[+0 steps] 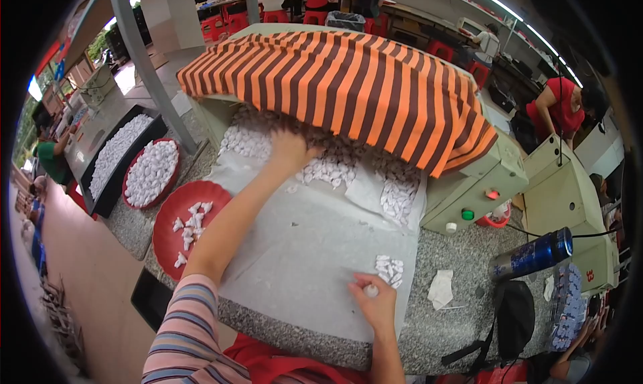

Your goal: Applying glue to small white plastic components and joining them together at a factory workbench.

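Note:
Reaching forward, my left hand [289,151] lies at the heap of small white pieces [333,168] under the edge of an orange and brown striped cloth [348,83]. Its fingers look stretched out and apart, their tips partly lost among the pieces. My right hand [376,307] is closed in a pinch around a small white piece [370,291], low over the white sheet [301,250]. Just beyond that hand, a little group of similar white pieces [389,270] lies on the sheet. The cloth hides the back of the heap.
Left of the sheet stand a red dish [167,216] with some white pieces, a fuller red bowl [175,176] and a black tray [100,200]. To the right are a machine housing [479,190] with lit buttons, crumpled tissue [440,290], a blue bottle [532,255] and a black pouch [514,317].

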`<action>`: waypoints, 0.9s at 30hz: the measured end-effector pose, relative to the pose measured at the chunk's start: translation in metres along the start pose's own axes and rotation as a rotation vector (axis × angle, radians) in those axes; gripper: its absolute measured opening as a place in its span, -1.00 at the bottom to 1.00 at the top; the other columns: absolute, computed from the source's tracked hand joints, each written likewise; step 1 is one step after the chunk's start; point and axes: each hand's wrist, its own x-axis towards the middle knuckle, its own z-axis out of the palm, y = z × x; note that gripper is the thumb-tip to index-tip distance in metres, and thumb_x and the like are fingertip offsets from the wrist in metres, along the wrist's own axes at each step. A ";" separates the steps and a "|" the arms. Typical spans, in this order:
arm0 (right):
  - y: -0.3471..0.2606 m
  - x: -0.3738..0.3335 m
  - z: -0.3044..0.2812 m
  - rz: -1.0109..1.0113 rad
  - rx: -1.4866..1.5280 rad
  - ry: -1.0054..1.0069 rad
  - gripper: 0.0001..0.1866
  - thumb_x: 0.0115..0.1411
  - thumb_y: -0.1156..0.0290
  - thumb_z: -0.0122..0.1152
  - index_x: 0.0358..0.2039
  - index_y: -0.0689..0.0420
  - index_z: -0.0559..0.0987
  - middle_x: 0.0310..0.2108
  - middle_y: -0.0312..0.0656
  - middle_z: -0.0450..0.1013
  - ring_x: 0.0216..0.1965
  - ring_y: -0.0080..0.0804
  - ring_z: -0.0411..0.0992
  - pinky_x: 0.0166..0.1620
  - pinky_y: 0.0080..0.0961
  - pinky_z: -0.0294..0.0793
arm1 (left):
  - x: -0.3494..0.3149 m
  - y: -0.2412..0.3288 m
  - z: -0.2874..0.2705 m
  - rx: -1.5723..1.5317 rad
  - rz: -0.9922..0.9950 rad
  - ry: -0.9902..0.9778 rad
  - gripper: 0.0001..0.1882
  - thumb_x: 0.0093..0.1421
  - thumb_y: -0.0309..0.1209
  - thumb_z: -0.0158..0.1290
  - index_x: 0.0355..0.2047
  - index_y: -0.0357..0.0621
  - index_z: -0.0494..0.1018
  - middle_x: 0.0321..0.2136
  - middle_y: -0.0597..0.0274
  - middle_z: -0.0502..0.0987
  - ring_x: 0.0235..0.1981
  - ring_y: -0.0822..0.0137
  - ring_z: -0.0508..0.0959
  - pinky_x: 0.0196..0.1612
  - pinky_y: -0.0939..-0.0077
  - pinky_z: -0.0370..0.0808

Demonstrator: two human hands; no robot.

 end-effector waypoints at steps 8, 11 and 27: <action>0.013 0.004 -0.013 0.201 0.079 0.157 -0.79 -0.14 0.55 0.32 -0.40 0.21 0.58 -0.54 -0.25 0.48 -0.49 -0.62 0.40 -0.37 -0.69 0.40 | 0.107 -0.005 0.172 -0.753 0.173 0.324 -0.44 0.21 -0.06 -0.28 0.17 0.01 0.05 0.19 0.26 0.01 0.21 0.22 0.00 0.19 0.26 -0.01; 0.006 0.006 -0.015 0.227 0.154 0.151 -0.81 -0.11 0.56 0.29 -0.40 0.24 0.57 -0.52 -0.27 0.47 -0.49 -0.63 0.37 -0.38 -0.70 0.36 | 0.106 -0.005 0.165 -0.702 0.105 0.293 -0.44 0.21 -0.06 -0.28 0.18 0.02 0.03 0.20 0.25 0.00 0.22 0.22 -0.02 0.20 0.27 -0.04; 0.011 0.019 -0.040 0.192 0.084 0.323 -0.82 -0.10 0.56 0.25 -0.41 0.27 0.56 -0.53 -0.26 0.46 -0.49 -0.59 0.36 -0.33 -0.67 0.36 | 0.033 -0.001 0.019 -0.653 0.106 -0.211 -0.56 0.03 -0.23 0.00 -0.08 -0.12 0.28 -0.06 0.08 0.27 -0.08 0.16 0.36 -0.14 0.31 0.36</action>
